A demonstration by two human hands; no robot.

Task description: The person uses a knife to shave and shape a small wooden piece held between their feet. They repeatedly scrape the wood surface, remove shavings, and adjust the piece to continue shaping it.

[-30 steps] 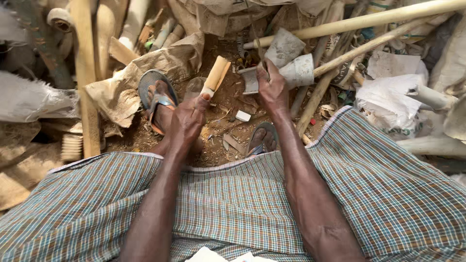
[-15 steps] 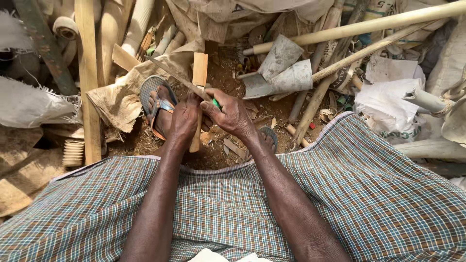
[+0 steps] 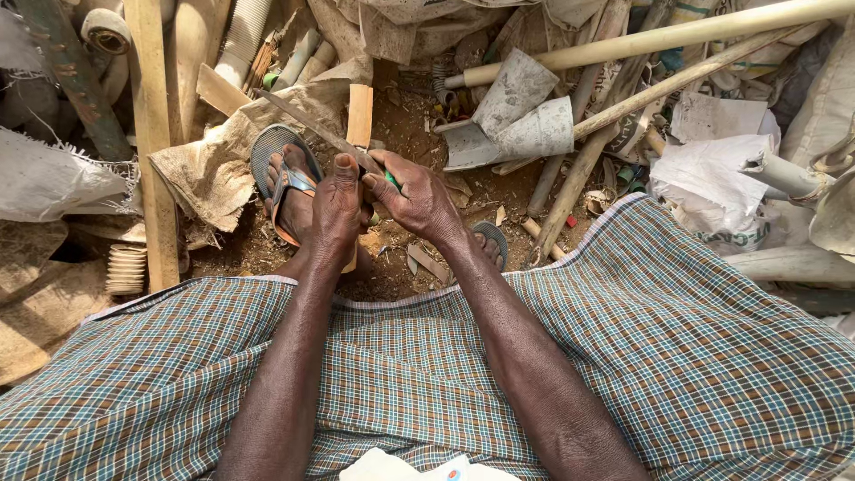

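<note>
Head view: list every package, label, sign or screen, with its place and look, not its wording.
White sack: right of the hands, crumpled, whitish with a green printed band.
White packet: bottom edge, on the checked cloth, white with a small red and blue mark.
No signs or screens.

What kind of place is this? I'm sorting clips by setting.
Probably an outdoor, makeshift woodworking spot: bare dirt ground strewn with chips, bamboo poles and sacking piled around, both hands working a wooden piece.
</note>
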